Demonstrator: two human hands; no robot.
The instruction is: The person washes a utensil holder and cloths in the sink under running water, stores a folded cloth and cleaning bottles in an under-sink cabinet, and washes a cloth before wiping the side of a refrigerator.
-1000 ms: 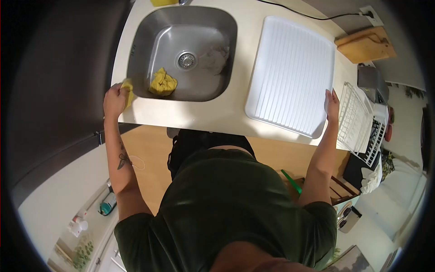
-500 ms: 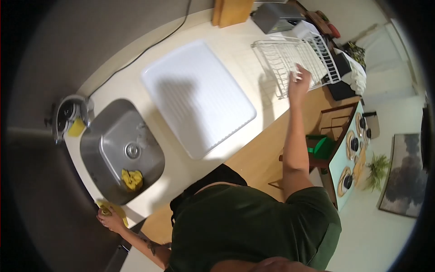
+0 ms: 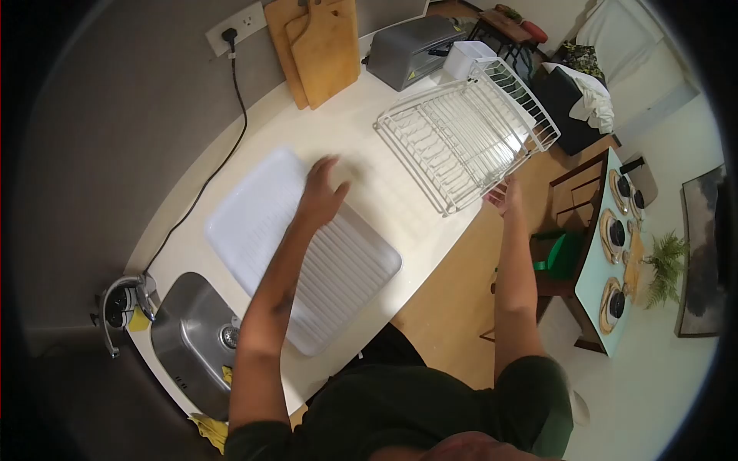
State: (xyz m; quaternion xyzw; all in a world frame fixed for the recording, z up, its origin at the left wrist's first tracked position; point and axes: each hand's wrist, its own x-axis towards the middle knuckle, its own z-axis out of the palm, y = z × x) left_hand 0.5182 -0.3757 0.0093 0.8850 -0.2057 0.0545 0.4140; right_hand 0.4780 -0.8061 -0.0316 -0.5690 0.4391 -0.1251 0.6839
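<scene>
Right hand [image 3: 503, 197] at the near lower corner of the white wire dish rack [image 3: 461, 135]; fingers partly behind the wires, couldn't tell if closed on it. Left hand [image 3: 326, 189] unclenched, thumb spread from fingers, nothing held, fingers pointing up and rightward toward the rack side; its forearm crossed over the white ridged tray [image 3: 338, 283].

Rack was at the counter's [image 3: 330, 129] far-right end, couldn't tell if flat or slightly raised. Its tray-facing edge ran upper left to lower right; taller slatted side faced away, upper right. Rack's long axis unclear, about square in this view.

Tray lay on the counter between sink [image 3: 192, 323] and rack, apart from the rack. Long axis ran upper left to lower right, ridges along it.

Further out: grey box [image 3: 411, 55] and white container [image 3: 467, 58] behind the rack, wooden boards [image 3: 327, 58] upright against the wall, tap [image 3: 127, 296] by the sink, yellow cloth [image 3: 211, 432] at the sink's near edge.
</scene>
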